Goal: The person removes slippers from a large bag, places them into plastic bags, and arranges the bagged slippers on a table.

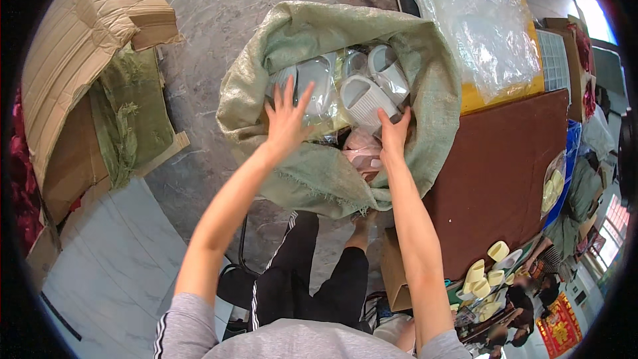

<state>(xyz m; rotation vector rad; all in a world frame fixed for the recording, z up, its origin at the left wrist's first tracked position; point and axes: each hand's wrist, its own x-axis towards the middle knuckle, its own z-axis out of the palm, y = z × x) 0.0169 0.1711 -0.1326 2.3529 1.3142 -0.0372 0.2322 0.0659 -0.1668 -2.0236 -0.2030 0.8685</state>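
A large pale green woven sack [296, 173] stands wide-mouthed in front of me, its rim folded outward. Inside lie several slippers in clear plastic bags. My left hand [288, 123] is spread with fingers apart over a bagged pair of grey slippers [318, 74] on the sack's left side. At the right, my right hand [395, 134] has its thumb and fingers around the lower end of bagged light grey slippers [364, 98]; its other fingers are partly hidden. Beneath the hands, pink bagged slippers [362, 149] show deeper in the sack.
A brown tabletop [498, 166] is to the right, with clear plastic bags [478, 26] on a yellow surface beyond it. Pale yellow slippers [488, 279] sit at the lower right, near a cardboard box [395, 276]. An opened carton [100, 20] stands on the left.
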